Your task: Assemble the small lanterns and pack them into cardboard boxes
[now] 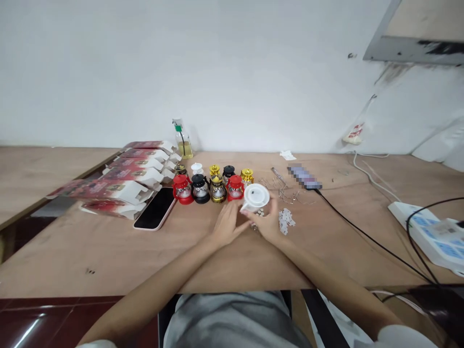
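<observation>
Your right hand has its grip closed round a white lantern, round base tilted toward you, just above mid-desk. Your left hand touches its side; whether that grip pinches, I cannot tell. Best hold it steady, clear of the lantern row behind.

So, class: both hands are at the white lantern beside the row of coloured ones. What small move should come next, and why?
Probably tip the white lantern upright and stand it beside the red lantern next to it. Its round base faces the camera between the left hand and right hand, while the other lanterns all stand upright.
</observation>
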Tool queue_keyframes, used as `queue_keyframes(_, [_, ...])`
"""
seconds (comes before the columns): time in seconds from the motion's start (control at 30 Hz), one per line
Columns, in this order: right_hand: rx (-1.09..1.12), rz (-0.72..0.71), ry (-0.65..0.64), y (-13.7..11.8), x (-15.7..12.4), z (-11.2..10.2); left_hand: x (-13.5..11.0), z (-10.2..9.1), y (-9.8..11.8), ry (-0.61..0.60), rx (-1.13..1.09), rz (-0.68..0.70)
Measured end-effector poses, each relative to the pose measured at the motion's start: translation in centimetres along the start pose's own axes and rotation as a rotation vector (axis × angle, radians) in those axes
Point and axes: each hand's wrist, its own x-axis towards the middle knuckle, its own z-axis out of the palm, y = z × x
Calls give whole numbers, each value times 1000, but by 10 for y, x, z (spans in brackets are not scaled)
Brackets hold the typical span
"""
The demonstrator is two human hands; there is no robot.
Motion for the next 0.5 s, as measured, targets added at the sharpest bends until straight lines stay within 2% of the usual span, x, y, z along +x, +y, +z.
queue_keyframes(0.1, [29,-21,262,9,29,-19,14,2,5,-26,36,27])
queue_keyframes(0.17, [37,-53,289,15,42,-31,24,6,5,-31,27,5])
queue_keyframes(0.27, [50,-75,202,27,47,-44,39,20,5,5,14,-44])
queue_keyframes(0.37, [59,-4,56,43,44,-50,49,33,5,42,26,-109])
queue_keyframes(0.43, [48,43,-1,50,43,-52,50,34,6,31,52,-147])
queue_keyframes(0.5, [32,52,2,52,43,-53,48,28,6,-9,96,-177])
